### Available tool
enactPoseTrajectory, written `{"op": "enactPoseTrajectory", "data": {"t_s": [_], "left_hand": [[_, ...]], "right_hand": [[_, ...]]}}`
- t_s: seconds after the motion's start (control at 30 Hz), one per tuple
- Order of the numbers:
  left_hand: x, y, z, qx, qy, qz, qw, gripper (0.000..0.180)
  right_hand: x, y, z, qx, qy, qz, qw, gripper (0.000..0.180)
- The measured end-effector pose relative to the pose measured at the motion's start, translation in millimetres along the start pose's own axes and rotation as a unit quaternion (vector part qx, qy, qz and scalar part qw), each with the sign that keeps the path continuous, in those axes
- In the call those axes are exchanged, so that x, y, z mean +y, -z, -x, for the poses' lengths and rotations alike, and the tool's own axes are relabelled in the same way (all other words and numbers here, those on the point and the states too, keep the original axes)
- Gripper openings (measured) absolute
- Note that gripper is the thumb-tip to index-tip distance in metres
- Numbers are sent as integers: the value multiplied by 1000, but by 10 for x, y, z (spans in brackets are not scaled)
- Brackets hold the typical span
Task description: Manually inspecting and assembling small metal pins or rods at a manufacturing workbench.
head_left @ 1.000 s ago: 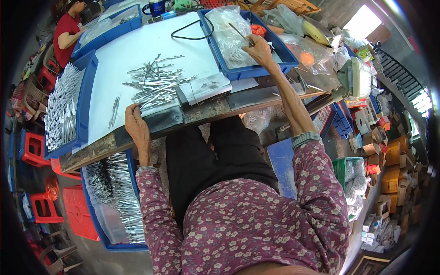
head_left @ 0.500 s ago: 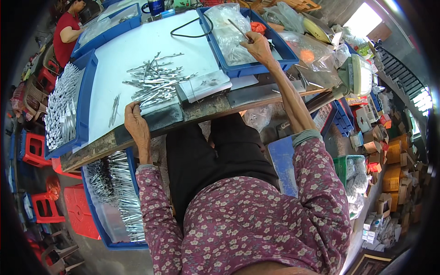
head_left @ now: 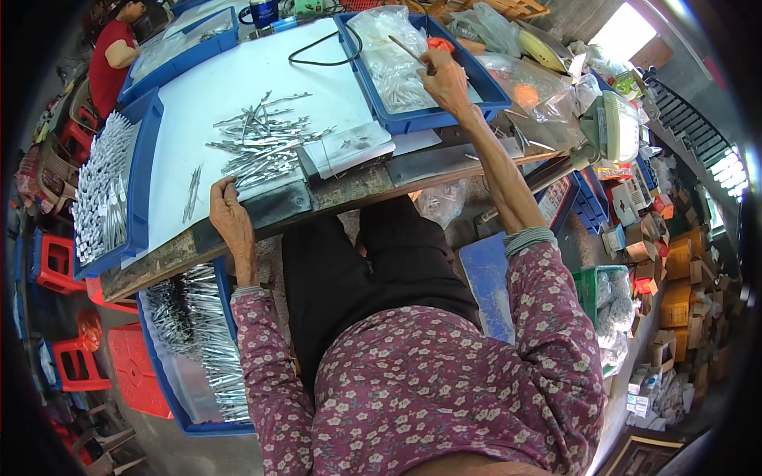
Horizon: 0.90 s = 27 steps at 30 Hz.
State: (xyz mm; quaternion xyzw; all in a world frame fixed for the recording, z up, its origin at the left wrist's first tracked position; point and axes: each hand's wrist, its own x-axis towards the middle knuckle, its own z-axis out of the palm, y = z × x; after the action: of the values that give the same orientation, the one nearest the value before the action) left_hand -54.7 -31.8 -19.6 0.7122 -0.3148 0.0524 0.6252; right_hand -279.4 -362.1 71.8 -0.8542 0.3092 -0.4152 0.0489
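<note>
Reaching out to 1 o'clock, the right hand [head_left: 444,75] sits over the blue tray [head_left: 484,99] at the far right of the white table [head_left: 238,79], fingers pinched shut on a thin metal rod [head_left: 406,49] that sticks up and left from the grip. That tray holds clear plastic bags [head_left: 389,55] w/ small metal parts inside; can't tell what kind.

Left hand [head_left: 228,218] is at 9 o'clock of the lap, resting on the table's near edge, fingers curled over the dark worn rim, holding no part. Just beyond it, at 12 o'clock from that hand, lies a loose pile of metal pins [head_left: 262,143] on the tabletop, w/ a couple strays at its left. A flat clear packet [head_left: 349,147] lies right beside the pile.

Other containers: long blue tray [head_left: 143,190] at the table's left edge, packed w/ rows of silver pieces [head_left: 103,190]. Under the table at 8 o'clock, a blue bin [head_left: 171,397] on the floor, full of long silver rods [head_left: 206,341]. Far blue tray [head_left: 178,51] at 11 o'clock, contents bagged and unclear. Green basket [head_left: 591,289] at 3 o'clock holds bagged stuff. A dark mug [head_left: 262,12] stands at the far edge.
</note>
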Motion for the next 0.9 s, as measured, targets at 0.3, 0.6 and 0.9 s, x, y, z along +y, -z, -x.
{"op": "enactPoseTrajectory", "data": {"t_s": [0.3,0.6,0.9], "left_hand": [[17,-8,28,7,-14,-2,1000,14],[-7,5,10,11,4,15,1000,16],[-5,26,21,10,11,24,1000,16]], "right_hand": [[180,-133,93,-60,-35,6,998,27],[179,-170,102,-188,55,134,971,19],[201,-220,95,-228,54,137,962,14]]}}
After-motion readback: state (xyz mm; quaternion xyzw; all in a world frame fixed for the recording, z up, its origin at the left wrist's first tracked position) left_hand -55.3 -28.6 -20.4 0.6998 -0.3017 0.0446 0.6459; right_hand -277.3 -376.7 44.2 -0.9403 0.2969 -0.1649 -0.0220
